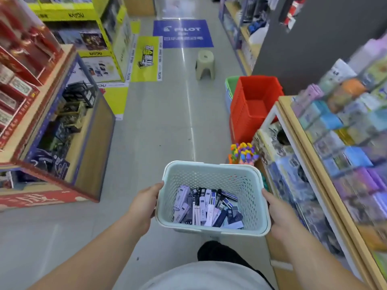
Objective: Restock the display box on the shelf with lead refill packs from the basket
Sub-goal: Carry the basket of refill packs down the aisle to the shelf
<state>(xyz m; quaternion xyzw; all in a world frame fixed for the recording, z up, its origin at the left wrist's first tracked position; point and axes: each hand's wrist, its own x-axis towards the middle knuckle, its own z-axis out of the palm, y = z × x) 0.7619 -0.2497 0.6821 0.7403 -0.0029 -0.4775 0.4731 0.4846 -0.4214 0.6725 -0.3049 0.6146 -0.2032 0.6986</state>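
A pale green perforated basket (pixel 211 177) is carried in front of me above the aisle floor. Several lead refill packs (pixel 206 207), white, lilac and dark blue, lie jumbled in its bottom. My left hand (pixel 144 203) grips the basket's left side, thumb on the rim. My right hand (pixel 279 213) grips its right side. The shelf (pixel 314 155) on my right is blurred by motion, and I cannot make out a display box for refills on it.
Stacked red baskets (pixel 254 105) with green ones (pixel 231 85) behind stand on the floor by the right shelf. A beige stool (pixel 205 63) stands further down the aisle. Shelving with boxed goods (pixel 62 126) lines the left. A colourful toy bunch (pixel 244 153) sits at the right shelf's corner.
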